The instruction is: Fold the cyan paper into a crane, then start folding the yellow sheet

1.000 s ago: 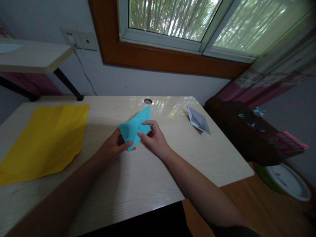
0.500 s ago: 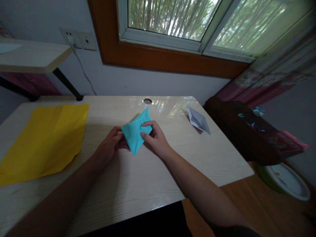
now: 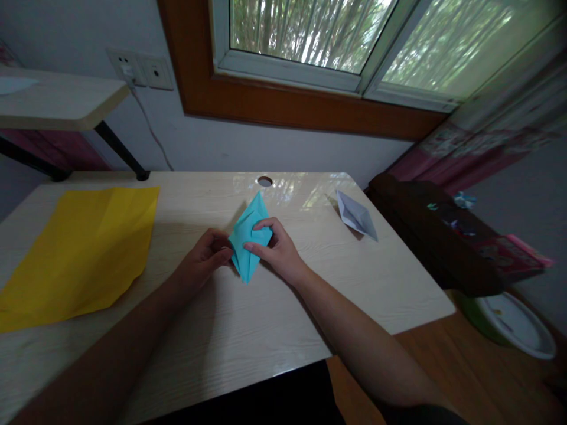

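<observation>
A sheet of turquoise paper, folded into a narrow diamond, is held between both hands a little above the desk. My right hand grips its right side, thumb lying across the front face and fingers bent round the edge. At the left corner, my left hand pinches the paper's edge, with thumb and forefinger close together. Part of the left fingers is hidden behind the paper. Folded layers show along the lower left edge.
Yellow paper lies flat on the left of the pale desk. A folded white paper boat sits at the right. A raised shelf stands back left. The desk has a round cable hole near the wall.
The turquoise paper's left flap has been folded in, so the shape is narrower. My left hand has followed that edge slightly to the right; my right thumb has slid left across the paper.
</observation>
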The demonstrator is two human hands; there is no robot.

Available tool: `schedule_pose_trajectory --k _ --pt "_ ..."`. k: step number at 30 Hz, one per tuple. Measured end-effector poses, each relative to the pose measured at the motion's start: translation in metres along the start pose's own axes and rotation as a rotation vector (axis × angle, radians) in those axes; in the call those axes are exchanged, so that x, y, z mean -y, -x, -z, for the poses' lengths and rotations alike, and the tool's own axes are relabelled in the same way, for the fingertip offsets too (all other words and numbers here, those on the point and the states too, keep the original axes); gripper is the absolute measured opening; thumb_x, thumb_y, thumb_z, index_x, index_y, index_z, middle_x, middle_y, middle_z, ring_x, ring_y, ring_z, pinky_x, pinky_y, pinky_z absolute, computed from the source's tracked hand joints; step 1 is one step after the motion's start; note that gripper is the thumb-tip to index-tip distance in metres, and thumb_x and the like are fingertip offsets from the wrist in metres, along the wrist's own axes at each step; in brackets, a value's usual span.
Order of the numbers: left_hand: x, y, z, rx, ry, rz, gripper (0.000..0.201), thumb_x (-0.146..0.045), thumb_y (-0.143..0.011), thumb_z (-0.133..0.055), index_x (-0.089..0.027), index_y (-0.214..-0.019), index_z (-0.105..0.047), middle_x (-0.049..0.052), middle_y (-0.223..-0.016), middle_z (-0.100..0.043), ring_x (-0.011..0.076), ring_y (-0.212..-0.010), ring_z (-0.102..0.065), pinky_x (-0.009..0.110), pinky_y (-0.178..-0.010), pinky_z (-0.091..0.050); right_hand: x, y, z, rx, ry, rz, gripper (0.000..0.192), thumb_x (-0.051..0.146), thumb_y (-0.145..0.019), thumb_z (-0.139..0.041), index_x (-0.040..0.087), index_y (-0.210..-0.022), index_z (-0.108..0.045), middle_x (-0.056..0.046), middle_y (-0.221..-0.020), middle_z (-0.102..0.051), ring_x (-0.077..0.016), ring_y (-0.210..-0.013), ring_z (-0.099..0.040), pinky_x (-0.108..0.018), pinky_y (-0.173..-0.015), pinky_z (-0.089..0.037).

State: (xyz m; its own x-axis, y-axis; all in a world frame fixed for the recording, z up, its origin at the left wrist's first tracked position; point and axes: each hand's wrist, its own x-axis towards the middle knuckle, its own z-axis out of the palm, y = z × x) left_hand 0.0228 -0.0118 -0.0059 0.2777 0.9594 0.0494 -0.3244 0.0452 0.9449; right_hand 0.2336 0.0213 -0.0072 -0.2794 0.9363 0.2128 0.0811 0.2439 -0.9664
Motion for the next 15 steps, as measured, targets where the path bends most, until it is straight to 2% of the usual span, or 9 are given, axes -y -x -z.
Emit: schedule_pose_trajectory --k 7,10,13,15 --pt "-0.0035 -0.0020 -0.0028 -0.005 -0.084 -0.031 0.039 -0.030 -0.075 -0.088 -0.021 -0.097 -0.057 -0.001 -0.085 -0.073 0.0154 -0.076 -0.072 0.027 -0.070 -0.059 -0.0001 0.0007 0.0014 0.083 0.062 0.020 0.043 0.043 -0.078 -0.083 0.027 -0.108 -0.056 0.000 -0.092 -0.055 -0.0163 -0.079 -0.052 -0.028 -0.068 -0.047" --pt "-0.0021 -0.0020 -0.0028 -0.016 -0.085 -0.032 0.049 -0.027 -0.074 -0.088 -0.024 -0.107 -0.052 -0.001 -0.092 -0.073 0.0163 -0.080 -0.073 0.027 -0.071 -0.059 0.0005 0.0015 0.0014 0.149 0.050 0.033 0.042 0.040 -0.079 -0.082 0.026 -0.109 -0.057 0.000 -0.094 -0.055 -0.0154 -0.078 -0.053 -0.027 -0.067 -0.046" --pt "-0.0004 -0.0011 -0.0036 -0.018 -0.080 -0.056 0.064 -0.023 -0.076 -0.086 -0.029 -0.123 -0.044 0.000 -0.108 -0.072 0.0161 -0.085 -0.073 0.027 -0.072 -0.060 0.0010 0.0025 0.0014 0.205 0.054 0.019 0.040 0.037 -0.081 -0.079 0.025 -0.111 -0.056 0.001 -0.091 -0.055 -0.0138 -0.074 -0.052 -0.025 -0.063 -0.044" --pt "0.0001 -0.0005 -0.0042 -0.012 -0.101 -0.080 0.065 -0.025 -0.080 -0.082 -0.032 -0.130 -0.041 0.001 -0.114 -0.070 0.0153 -0.087 -0.073 0.026 -0.072 -0.059 0.0014 0.0029 0.0014 0.224 0.056 0.005 0.038 0.035 -0.080 -0.078 0.024 -0.110 -0.056 0.002 -0.087 -0.054 -0.0131 -0.071 -0.050 -0.024 -0.061 -0.042"
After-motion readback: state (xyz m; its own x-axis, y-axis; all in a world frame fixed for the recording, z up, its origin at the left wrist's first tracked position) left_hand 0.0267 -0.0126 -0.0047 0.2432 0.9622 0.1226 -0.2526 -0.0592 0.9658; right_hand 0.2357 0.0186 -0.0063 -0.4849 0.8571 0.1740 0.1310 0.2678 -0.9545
